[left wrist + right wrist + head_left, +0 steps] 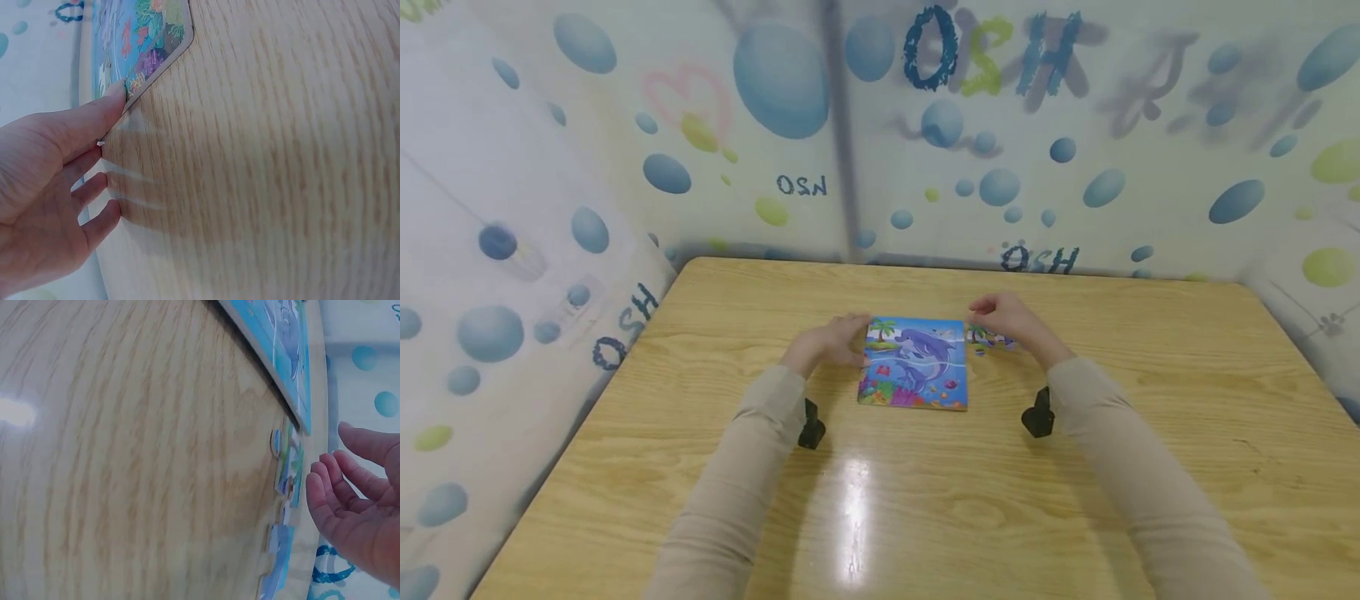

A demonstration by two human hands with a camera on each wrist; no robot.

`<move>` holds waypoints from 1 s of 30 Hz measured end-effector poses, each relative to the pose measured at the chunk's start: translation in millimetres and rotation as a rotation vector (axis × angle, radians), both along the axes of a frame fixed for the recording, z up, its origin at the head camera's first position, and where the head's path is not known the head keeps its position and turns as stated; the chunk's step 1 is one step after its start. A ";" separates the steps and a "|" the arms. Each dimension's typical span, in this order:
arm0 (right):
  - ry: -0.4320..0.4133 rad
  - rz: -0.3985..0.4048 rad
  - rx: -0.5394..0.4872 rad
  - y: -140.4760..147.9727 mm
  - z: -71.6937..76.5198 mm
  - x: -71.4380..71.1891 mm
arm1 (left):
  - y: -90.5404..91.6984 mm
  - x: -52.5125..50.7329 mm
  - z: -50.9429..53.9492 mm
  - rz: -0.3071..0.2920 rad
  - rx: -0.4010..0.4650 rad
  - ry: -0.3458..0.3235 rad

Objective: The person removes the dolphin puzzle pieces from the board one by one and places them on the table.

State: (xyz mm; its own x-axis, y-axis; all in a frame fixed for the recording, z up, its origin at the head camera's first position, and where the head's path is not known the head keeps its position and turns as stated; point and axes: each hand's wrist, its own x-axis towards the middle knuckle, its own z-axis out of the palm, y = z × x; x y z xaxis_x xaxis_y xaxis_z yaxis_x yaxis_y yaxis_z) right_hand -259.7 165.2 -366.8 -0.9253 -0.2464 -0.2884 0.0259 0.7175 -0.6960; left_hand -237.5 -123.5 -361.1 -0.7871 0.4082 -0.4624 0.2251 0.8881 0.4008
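Observation:
A square picture puzzle board (913, 367) with purple dolphins, a palm tree and corals lies flat on the wooden table. At its left edge is my left hand (833, 340); in the left wrist view the thumb (107, 107) rests on the board's rim and the other fingers reach down beside it. Just right of the board lie several small puzzle pieces (284, 550), some overlapping or close together. Over them hovers my right hand (1009, 321), fingers loosely bent and thumb apart, with nothing seen between them. It partly hides the pieces in the head view.
The wooden table (925, 500) spreads around the board, with a bright reflection in front. Behind and at the left stand white walls (887, 133) with blue and green spots. A black strap mount (1039, 414) sits at the right wrist, another (812, 425) at the left.

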 end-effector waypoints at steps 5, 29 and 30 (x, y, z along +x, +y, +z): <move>0.009 0.014 0.012 -9.2 2.9 -1.4 | 0.5 -0.1 -0.1 0.006 0.003 -0.004; 0.030 0.151 0.037 -30.8 6.1 -1.1 | 0.4 -0.8 -0.8 0.021 -0.004 -0.015; 0.031 0.156 0.047 -31.3 6.1 -0.6 | 0.3 -0.9 -1.0 0.019 -0.004 -0.013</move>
